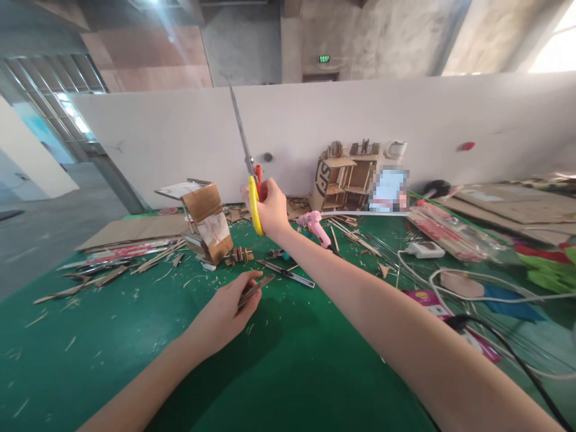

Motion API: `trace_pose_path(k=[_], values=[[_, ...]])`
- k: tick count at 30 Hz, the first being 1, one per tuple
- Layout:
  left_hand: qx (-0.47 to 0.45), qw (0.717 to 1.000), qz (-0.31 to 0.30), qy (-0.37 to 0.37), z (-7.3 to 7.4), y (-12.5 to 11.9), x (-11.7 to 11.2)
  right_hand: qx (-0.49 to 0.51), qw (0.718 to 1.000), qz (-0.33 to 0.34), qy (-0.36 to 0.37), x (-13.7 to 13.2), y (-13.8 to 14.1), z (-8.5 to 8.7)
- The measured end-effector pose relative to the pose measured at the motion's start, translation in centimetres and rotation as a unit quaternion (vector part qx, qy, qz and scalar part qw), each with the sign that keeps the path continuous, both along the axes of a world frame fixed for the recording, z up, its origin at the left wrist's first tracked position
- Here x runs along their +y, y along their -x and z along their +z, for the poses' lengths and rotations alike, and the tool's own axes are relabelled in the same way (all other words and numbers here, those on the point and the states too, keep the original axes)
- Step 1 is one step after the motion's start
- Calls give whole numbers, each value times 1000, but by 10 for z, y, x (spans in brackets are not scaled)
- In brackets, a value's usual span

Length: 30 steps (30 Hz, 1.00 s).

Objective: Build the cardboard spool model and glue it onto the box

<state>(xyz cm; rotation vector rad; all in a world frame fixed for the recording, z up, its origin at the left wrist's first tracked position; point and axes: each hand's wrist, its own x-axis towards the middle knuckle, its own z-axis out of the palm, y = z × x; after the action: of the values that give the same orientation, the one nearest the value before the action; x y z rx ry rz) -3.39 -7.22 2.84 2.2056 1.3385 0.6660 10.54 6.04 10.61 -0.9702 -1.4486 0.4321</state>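
My right hand (269,210) is raised above the green table (279,372) and closed round the yellow and orange handles of a pair of scissors (246,157), whose blades point up and slightly left. My left hand (225,315) rests lower, near the table's middle, pinching a thin strip of cardboard (254,288) between thumb and fingers. A small cardboard house model (207,222) stands just behind and left of both hands.
A utility knife (288,273) lies beyond my left hand. A pink glue gun (317,228), a cardboard shelf model (344,180), a white power strip (425,249) with cables, plastic packets and cardboard scraps crowd the back and right. A white partition wall bounds the table.
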Motion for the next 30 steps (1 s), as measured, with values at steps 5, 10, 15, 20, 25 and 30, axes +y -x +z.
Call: trace_pose_path(k=[5,10,15,20,25,30], values=[[-134,989,27,48,5,-3,0,-5,1000,9,-14,-23,-5,17],[-345,924,32,164,3,-1,4,-26,998,53,-29,-45,-15,23],[-389,909,35,142,5,-2,2,-51,992,114,11,-70,-34,15],[-372,920,25,121,4,-3,1,-38,992,107,63,-86,-45,22],[-393,905,35,157,3,-1,5,-47,989,116,84,-100,-59,7],[-345,927,33,146,0,-1,6,39,964,202,167,-106,-71,-22]])
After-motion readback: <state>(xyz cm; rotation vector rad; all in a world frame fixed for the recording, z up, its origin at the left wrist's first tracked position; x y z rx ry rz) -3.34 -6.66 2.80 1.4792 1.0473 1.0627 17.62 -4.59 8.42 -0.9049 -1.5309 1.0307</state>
